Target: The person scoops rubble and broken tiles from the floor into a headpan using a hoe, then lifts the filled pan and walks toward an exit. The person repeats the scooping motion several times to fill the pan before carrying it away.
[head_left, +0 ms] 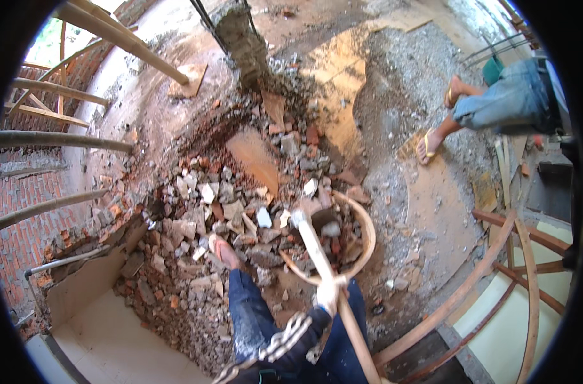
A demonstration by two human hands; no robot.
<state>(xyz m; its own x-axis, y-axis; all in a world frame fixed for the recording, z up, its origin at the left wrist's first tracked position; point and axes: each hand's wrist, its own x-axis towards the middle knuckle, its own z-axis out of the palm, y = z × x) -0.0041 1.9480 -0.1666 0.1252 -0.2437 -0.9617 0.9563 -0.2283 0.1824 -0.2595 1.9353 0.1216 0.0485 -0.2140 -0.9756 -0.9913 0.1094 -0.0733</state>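
My left hand (330, 294), which looks pale or gloved, is closed round a long wooden-handled tool (357, 329). Its shaft slants from the lower edge up to a whitish far end (299, 219); I cannot make out a blade. Past my hand, a round basket (371, 233) with a pale curved rim sits among the rubble, and the shaft crosses over its left side. Broken brick, tile and stone (234, 214) lie heaped around it. My right hand does not show. My sandalled left foot (223, 251) stands on the debris.
A broken concrete column (242, 51) with bare rods rises beyond the heap. Bamboo poles (122, 41) lean in on the left, near a brick wall (29, 217). Another person in denim shorts (506, 99) stands at right. Wooden beams (445, 304) span the lower right.
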